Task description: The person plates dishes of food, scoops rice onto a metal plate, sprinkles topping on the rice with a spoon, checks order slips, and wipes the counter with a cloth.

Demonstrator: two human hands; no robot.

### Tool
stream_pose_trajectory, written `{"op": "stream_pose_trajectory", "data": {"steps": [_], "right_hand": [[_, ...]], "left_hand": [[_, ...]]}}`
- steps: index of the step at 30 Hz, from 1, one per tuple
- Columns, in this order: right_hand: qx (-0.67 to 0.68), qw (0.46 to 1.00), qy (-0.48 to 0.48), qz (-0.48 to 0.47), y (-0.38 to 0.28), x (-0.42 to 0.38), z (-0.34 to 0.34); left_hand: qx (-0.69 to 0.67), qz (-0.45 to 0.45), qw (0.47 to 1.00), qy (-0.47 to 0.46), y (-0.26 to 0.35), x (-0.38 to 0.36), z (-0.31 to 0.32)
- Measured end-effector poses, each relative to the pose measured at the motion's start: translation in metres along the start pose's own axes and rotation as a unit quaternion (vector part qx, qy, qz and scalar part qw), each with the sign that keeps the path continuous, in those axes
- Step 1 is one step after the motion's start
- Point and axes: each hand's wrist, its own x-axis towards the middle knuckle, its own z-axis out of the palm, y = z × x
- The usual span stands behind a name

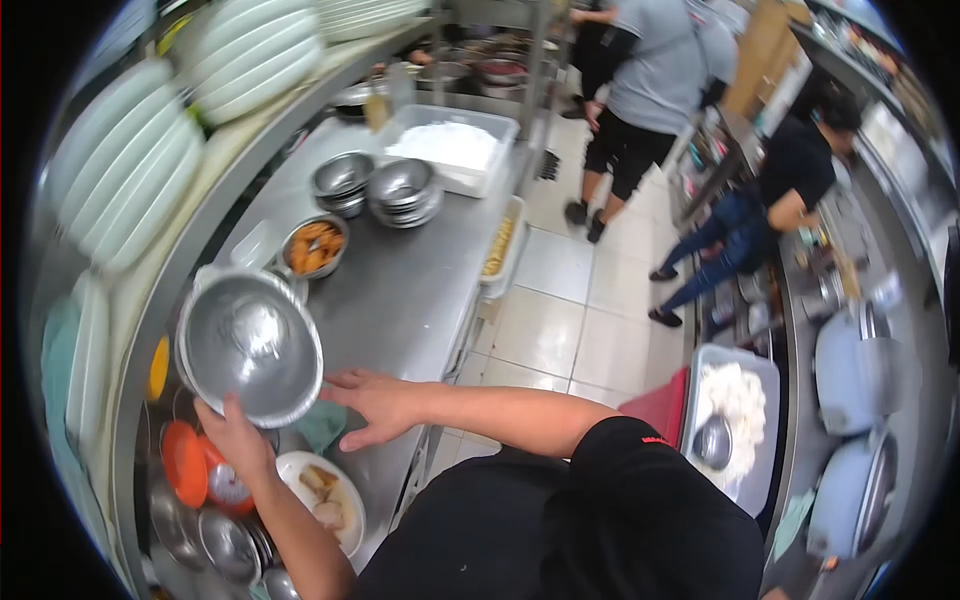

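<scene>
A large metal bowl (250, 345) is held over the left part of the steel counter, and its shiny inside shows no food. My left hand (237, 435) grips its lower rim with the thumb on top. My right hand (375, 405) is spread open beside the bowl's lower right edge, holding nothing. Under and near my right hand lies a green cloth (322, 424). A white plate with food pieces (322, 500) stands just below the cloth. Beyond the held bowl is a small bowl of orange food (315, 247).
Stacked metal bowls (404, 190) and a white powder tub (450, 145) stand farther along the counter. Orange bowls (185, 462) are at lower left. A tub of white food (730, 420) is at right. Two people (655, 70) (795, 160) stand across the aisle.
</scene>
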Motion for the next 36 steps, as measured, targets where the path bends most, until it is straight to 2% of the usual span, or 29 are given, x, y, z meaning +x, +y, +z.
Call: {"op": "stream_pose_trajectory", "data": {"steps": [1,2,5,9,12,14,16,18,20,22,23,24,26,27,28,30,31,34,36], "right_hand": [[0.048,0.999,0.008,0.002,0.013,-0.012,-0.005],[0.040,0.998,0.028,0.040,0.021,-0.031,-0.010],[0.038,0.982,0.088,0.165,0.046,-0.103,-0.009],[0.007,0.937,0.167,0.306,0.062,-0.211,0.015],[0.035,0.871,0.246,0.423,0.053,-0.297,0.053],[0.025,0.820,0.314,0.477,0.035,-0.349,0.080],[0.009,0.759,0.386,0.524,0.013,-0.396,0.098],[0.051,0.656,0.485,0.576,-0.020,-0.438,0.105],[0.082,0.548,0.596,0.581,-0.021,-0.489,0.132],[0.068,0.442,0.629,0.637,-0.039,-0.534,0.137],[0.038,0.407,0.636,0.654,-0.045,-0.556,0.140],[0.012,0.372,0.642,0.670,-0.049,-0.576,0.145],[-0.073,0.257,0.649,0.713,-0.039,-0.625,0.161],[-0.086,0.237,0.634,0.731,-0.032,-0.650,0.170],[-0.100,0.217,0.619,0.748,-0.023,-0.674,0.177],[-0.063,0.279,0.523,0.803,-0.005,-0.720,0.183],[-0.044,0.310,0.470,0.825,0.006,-0.737,0.186],[-0.011,0.347,0.444,0.826,0.032,-0.770,0.190],[0.036,0.336,0.453,0.825,0.034,-0.776,0.189]], "left_hand": [[-0.030,-0.017,0.999,-0.033,-0.004,-0.012,0.014],[-0.059,-0.036,0.995,-0.068,-0.004,-0.025,0.023],[-0.025,-0.104,0.948,-0.300,-0.030,-0.037,0.065],[-0.113,-0.221,0.875,-0.416,-0.039,-0.076,0.144],[-0.135,-0.334,0.787,-0.501,-0.016,-0.141,0.199],[-0.124,-0.356,0.707,-0.598,-0.036,-0.174,0.223],[-0.088,-0.375,0.658,-0.647,-0.034,-0.219,0.237],[-0.083,-0.384,0.614,-0.684,-0.042,-0.257,0.245],[-0.074,-0.407,0.593,-0.690,-0.040,-0.291,0.248],[-0.005,-0.398,0.550,-0.734,-0.050,-0.305,0.252],[-0.003,-0.403,0.534,-0.743,-0.050,-0.311,0.250],[0.025,-0.408,0.532,-0.741,-0.055,-0.314,0.250],[0.084,-0.416,0.531,-0.734,-0.068,-0.319,0.250],[0.104,-0.401,0.531,-0.739,-0.067,-0.324,0.249],[0.114,-0.434,0.529,-0.721,-0.068,-0.329,0.251],[0.130,-0.498,0.523,-0.679,-0.072,-0.348,0.256],[0.152,-0.483,0.524,-0.685,-0.073,-0.362,0.260],[0.173,-0.504,0.504,-0.680,-0.051,-0.429,0.286],[0.178,-0.502,0.453,-0.714,-0.065,-0.484,0.315]]}}
